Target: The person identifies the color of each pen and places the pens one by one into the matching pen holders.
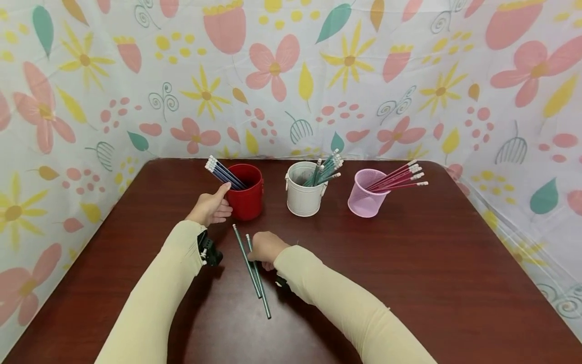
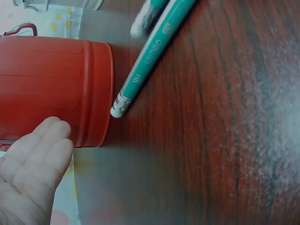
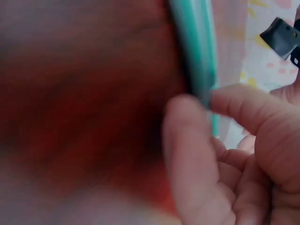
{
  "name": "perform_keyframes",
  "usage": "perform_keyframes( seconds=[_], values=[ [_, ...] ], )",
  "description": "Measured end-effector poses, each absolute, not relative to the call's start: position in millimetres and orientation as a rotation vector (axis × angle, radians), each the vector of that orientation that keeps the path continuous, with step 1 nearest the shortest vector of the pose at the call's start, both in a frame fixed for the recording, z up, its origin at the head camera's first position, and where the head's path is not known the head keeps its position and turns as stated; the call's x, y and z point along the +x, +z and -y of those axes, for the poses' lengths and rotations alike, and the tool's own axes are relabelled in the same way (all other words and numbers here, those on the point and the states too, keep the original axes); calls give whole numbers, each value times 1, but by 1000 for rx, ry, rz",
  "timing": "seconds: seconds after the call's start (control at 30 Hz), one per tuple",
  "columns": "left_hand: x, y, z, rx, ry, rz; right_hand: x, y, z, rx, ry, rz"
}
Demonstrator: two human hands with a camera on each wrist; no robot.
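Note:
My left hand (image 1: 212, 205) rests at the left side of a red bucket (image 1: 250, 205), thumb up near the rim and fingers extended along the wall. Several dark blue pencils (image 1: 223, 172) lean out of that bucket over the thumb. On the table in front, my right hand (image 1: 267, 247) pinches a green pencil (image 1: 265, 302) between thumb and index finger. Another green pencil (image 1: 244, 258) lies just left of it, its white eraser end close to the red bucket. The right wrist view is blurred, with thumb and finger meeting at the green pencil (image 3: 194, 42).
A white bucket (image 1: 303, 203) with several green pencils (image 1: 325, 172) stands at the back middle. To its right, a pink mesh cup (image 1: 366, 202) holds several dark red pencils (image 1: 397, 179). A flowered cloth (image 1: 273, 116) hangs behind the brown table (image 1: 409, 263).

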State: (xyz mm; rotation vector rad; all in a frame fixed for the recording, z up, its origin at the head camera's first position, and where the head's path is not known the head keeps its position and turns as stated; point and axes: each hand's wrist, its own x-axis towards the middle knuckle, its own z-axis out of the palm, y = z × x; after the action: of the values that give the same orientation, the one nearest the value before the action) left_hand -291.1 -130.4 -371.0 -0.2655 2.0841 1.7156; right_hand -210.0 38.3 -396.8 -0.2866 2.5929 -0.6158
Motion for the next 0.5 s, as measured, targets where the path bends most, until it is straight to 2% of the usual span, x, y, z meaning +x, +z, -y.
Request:
perform_keyframes(
  seconds=[0.1, 0.5],
  values=[
    [-291, -370, 128, -263, 1713, -2087, -210, -397, -46, -211, -701, -2508],
    [-289, -369, 127, -281, 1720, -2084, -219, -388, -68, -214, -1079, -2418]
  ],
)
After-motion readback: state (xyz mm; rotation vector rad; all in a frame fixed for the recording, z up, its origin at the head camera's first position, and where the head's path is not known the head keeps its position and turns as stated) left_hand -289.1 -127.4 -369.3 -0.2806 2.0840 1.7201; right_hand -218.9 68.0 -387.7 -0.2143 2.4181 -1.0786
